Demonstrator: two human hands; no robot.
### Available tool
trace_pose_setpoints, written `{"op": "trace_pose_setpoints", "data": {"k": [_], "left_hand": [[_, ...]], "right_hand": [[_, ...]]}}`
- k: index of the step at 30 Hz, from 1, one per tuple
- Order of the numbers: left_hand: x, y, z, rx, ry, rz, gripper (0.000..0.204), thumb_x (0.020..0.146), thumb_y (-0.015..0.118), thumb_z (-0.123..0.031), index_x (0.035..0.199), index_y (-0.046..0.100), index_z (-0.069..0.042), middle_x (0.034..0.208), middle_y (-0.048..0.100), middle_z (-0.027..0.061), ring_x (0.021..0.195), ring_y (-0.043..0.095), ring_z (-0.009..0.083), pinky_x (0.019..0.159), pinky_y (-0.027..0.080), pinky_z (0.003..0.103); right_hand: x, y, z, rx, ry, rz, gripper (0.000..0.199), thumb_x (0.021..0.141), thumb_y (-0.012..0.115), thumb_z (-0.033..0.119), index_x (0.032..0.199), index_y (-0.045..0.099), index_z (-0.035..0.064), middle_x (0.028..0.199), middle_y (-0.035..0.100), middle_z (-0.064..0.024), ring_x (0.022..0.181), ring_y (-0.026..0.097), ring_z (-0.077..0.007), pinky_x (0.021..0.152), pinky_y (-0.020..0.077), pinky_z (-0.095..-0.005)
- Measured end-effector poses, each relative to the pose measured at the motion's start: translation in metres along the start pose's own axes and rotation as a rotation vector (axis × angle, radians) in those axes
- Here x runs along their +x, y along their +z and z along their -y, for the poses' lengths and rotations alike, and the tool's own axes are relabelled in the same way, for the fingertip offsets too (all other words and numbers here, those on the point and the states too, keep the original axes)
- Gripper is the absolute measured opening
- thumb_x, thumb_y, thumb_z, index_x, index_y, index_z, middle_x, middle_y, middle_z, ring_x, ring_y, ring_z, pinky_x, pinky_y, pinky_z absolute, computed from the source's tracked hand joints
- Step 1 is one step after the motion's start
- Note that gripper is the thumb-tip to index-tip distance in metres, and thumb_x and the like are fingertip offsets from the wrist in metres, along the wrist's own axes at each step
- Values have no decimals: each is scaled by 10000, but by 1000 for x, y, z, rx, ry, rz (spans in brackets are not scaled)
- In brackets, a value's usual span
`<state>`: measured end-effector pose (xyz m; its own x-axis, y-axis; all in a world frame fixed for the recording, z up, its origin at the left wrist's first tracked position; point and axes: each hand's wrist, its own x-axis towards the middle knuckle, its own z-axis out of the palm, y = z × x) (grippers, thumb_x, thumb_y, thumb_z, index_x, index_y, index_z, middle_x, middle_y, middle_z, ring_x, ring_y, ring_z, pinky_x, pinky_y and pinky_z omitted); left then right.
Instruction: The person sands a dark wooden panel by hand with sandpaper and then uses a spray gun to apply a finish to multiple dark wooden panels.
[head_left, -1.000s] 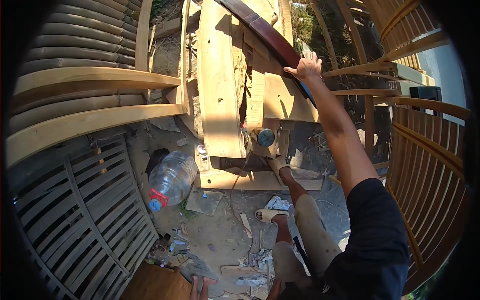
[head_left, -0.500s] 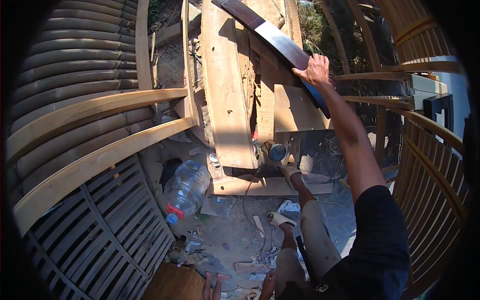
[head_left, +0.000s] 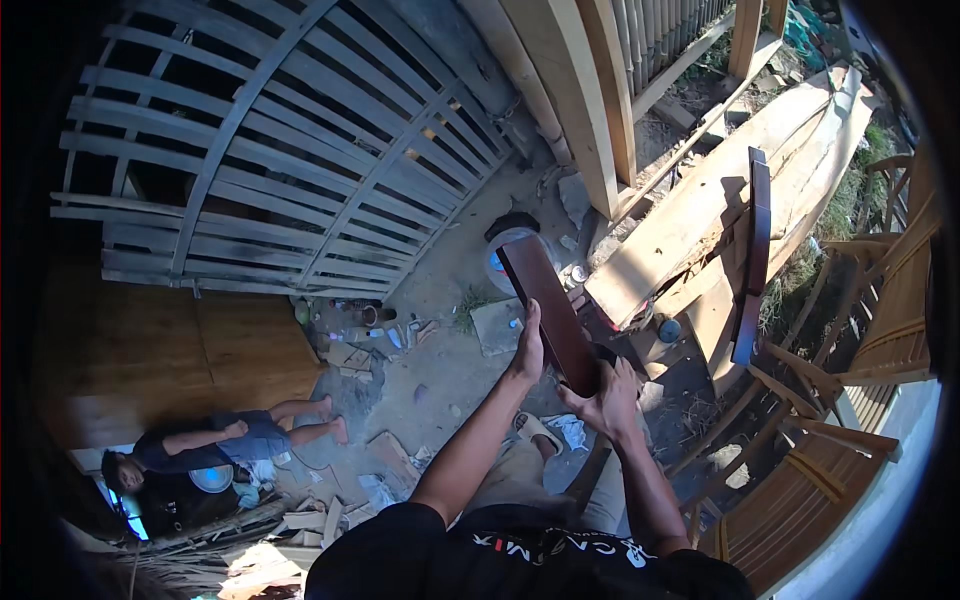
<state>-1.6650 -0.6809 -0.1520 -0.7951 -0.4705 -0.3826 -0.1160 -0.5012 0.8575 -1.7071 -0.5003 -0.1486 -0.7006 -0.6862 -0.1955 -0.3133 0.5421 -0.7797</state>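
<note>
1. Dark brown wooden board [head_left: 555, 315], smooth, slightly glossy, gripped in left hand [head_left: 528, 350] and right hand [head_left: 607, 400].
2. Second dark wooden piece [head_left: 755, 255], same polished finish.
3. Pale raw planks [head_left: 700, 195], rough, matt.
4. Slatted wooden panel [head_left: 280, 150], weathered grey.
5. Bare dusty ground [head_left: 450, 365], matt, littered with scraps.
6. Black cloth shirt [head_left: 520, 560].

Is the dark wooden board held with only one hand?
No: both the left hand and the right hand grip the dark wooden board near its lower end.
</note>
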Motion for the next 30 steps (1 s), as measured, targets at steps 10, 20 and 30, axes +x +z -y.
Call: {"op": "trace_pose_setpoints", "data": {"k": [10,20,30], "left_hand": [[-263,-183,-142,-653,131,-188,823,1030,321,-753,1326,614,-43,1128,708,132,987,714,262,877,600,444],[-429,-212,-120,-777,210,-246,751,1045,419,-684,1474,509,-74,1297,662,175,1102,714,278,901,618,437],[-442,-173,-113,-965,339,-44,673,1093,394,-586,1499,499,-60,1388,631,174,1151,692,266,951,601,405]], "right_hand": [[-116,64,234,35,-561,-127,568,995,598,-31,1533,426,30,1133,734,-250,962,759,-385,780,616,-423],[-152,131,373,-335,-1392,321,684,869,698,180,1532,529,161,1642,424,-84,1506,409,-299,1219,351,-528],[-183,76,398,-347,-1489,-81,628,883,640,161,1504,551,127,1544,557,-76,1441,514,-267,1208,395,-484]]}}
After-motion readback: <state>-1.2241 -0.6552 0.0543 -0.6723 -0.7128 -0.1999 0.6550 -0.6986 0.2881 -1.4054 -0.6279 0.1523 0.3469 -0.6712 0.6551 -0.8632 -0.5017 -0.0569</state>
